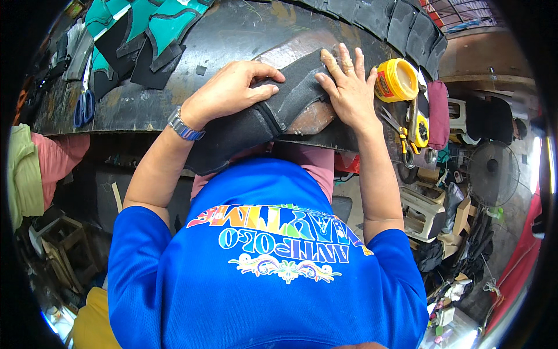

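Note:
A black fabric piece, shaped like a boot upper (238,125), lies across a brown slab (314,119) at the table's near edge. Its wide end hangs over the edge toward my lap. My left hand (235,90) rests on the piece from the left, thumb and forefinger apart; its other fingers are mostly hidden. Spread flat, my right hand (351,90) presses on the right end of the piece, with pale residue on its fingers. Just right of that hand stands an open yellow tub (398,80) with pale contents.
Yellow-handled scissors (402,136) and a yellow tape roll (421,132) lie right of my right arm. Blue-handled scissors (85,104) and teal-and-black cut pieces (168,32) are at the left. Overlapping black pieces (383,23) line the far edge. A fan (493,173) stands at the right.

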Motion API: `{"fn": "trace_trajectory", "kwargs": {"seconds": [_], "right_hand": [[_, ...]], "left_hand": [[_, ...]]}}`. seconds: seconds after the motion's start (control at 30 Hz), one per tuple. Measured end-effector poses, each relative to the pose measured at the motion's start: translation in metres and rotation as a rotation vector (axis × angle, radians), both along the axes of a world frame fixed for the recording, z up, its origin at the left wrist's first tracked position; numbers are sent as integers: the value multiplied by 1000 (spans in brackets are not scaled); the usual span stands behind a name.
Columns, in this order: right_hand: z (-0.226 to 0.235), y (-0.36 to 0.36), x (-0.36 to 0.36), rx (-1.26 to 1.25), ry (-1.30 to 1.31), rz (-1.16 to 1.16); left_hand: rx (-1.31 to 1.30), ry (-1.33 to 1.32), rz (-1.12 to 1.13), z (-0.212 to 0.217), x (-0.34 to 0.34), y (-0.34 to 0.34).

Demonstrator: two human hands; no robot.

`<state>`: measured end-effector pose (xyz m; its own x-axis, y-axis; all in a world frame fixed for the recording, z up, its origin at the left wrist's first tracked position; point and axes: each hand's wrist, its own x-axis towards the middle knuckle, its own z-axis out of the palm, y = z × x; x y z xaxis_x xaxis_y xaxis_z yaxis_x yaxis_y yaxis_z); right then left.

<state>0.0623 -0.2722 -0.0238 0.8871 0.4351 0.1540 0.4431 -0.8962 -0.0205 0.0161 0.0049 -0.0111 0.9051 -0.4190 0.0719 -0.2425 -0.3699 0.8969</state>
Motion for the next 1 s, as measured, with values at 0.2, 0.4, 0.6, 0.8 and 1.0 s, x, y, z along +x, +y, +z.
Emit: {"fn": "trace_trajectory", "kwargs": {"seconds": [0.2,0.4,0.6,0.8,1.0], "right_hand": [[4,6,3,-79,-54,27],[7,13,-8,-67,33,205],[12,15,-15,241,298,322],[28,-19,-16,1233,342,83],[23,-35,-37,1270,205,-141]], "left_hand": [[36,-16,19,2,-2,0],[-7,-12,26,-2,-2,-2],[-1,-31,44,-1,-4,-3],[-51,46,71,5,-8,-4],[-412,-64,37,8,14,-2]]}}
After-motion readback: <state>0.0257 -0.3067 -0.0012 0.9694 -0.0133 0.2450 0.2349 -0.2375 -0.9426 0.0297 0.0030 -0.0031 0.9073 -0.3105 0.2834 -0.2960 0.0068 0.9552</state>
